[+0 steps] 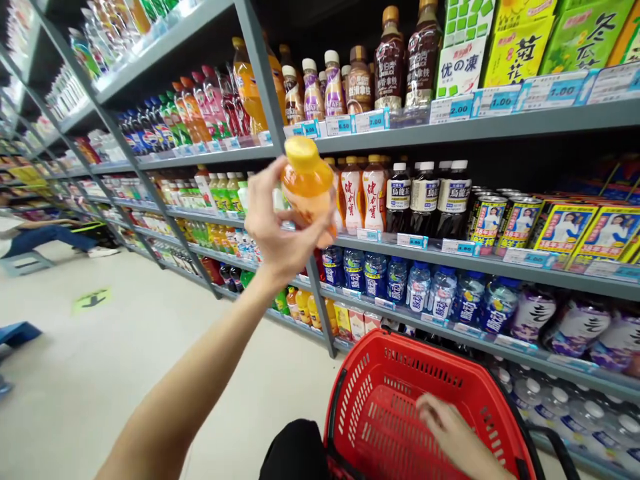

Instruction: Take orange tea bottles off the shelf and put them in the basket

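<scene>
My left hand (280, 227) is raised in front of the shelves, its fingers and thumb wrapped around a small bottle of orange drink (307, 177). The bottle has a yellow cap, a pale label and a slight tilt; my fingers cover part of its sides. Lower right, my right hand (443, 423) hangs over the inside of a red shopping basket (405, 347). Its fingers are loosely bent and a little apart, with nothing visible in them. No goods show in the visible part of the basket.
Grey shelves (500, 127) packed with drinks run along the right and away to the left. Behind the raised bottle stand white-labelled orange bottles (373, 193). A black basket handle (555, 447) sticks out at lower right. A person sits by a stool (25, 263) at far left.
</scene>
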### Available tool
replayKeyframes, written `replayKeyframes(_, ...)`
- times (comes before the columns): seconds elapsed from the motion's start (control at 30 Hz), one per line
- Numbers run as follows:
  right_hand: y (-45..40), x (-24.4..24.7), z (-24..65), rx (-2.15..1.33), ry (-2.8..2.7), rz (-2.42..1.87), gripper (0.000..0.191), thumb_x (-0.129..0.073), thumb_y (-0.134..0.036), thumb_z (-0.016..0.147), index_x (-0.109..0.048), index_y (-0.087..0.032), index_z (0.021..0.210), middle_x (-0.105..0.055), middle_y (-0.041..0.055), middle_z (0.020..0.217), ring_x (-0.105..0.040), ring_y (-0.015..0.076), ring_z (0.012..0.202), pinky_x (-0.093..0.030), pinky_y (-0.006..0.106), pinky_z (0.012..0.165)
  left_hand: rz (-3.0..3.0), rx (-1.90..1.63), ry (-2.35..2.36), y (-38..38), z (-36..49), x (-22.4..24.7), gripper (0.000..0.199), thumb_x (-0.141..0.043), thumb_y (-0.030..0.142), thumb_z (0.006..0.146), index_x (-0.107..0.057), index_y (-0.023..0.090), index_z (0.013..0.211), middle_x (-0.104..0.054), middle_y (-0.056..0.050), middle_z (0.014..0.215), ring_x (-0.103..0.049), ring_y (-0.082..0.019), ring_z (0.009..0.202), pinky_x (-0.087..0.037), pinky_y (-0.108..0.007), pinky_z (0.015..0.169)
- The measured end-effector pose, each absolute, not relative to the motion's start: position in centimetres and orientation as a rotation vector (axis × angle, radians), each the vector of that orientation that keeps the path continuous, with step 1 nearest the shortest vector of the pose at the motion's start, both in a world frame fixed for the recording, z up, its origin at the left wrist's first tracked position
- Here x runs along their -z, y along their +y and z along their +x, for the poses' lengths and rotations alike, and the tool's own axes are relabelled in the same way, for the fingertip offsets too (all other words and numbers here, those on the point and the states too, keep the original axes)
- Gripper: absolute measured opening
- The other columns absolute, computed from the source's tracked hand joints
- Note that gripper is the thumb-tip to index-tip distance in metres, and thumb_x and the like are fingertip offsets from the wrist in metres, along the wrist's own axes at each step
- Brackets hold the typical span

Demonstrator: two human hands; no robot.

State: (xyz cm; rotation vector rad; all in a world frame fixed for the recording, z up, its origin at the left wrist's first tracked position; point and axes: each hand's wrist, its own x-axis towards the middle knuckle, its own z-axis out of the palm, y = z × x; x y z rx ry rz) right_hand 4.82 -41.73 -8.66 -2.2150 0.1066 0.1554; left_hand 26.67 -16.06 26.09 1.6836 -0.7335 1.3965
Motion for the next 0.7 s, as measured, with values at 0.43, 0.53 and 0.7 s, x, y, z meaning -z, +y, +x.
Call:
replayKeyframes(0.43,-40.0,4.4,7.1,-0.293,0.036,-0.919,0.068,-0.068,-0.077,0.084,-0.071,-0.015,0.113,-0.077,0.0146,0.096,-0.074,0.0314,0.089,-0.064,0.045,0.073,1.168,0.281,-0.460,-24.8,19.2,-0.9,0.081,-0.096,0.044,0.066,-0.064,0.019,0.135,-0.071,-0.015,0.136,-0.075,-0.020,0.092,-0.062,-0.028,0.076)
replayKeyframes(0.53,-39.6,7.3,6.7,-0.150,0.114,-1.069,0.056,-0.080,-0.063,0.084,-0.069,-0.019,0.116,-0.076,0.0104,0.104,-0.074,0.0266,0.089,-0.063,0.042,0.079,1.202,0.264,-0.490,-24.6,19.5,2.0,0.084,-0.094,0.045,0.070,-0.059,0.019,0.142,-0.068,-0.016,0.141,-0.073,-0.026,0.112,-0.061,-0.036,0.095)
replayKeyframes(0.7,-38.4,9.1,6.8,0.176,0.176,-1.344,0.050,-0.094,-0.049,0.073,-0.070,-0.023,0.108,-0.075,0.0051,0.108,-0.070,0.0230,0.101,-0.056,0.035,0.093,1.351,0.213,-0.619,-22.7,19.7,3.3,0.088,-0.093,0.040,0.070,-0.057,0.014,0.146,-0.063,-0.020,0.147,-0.063,-0.036,0.135,-0.048,-0.048,0.118)
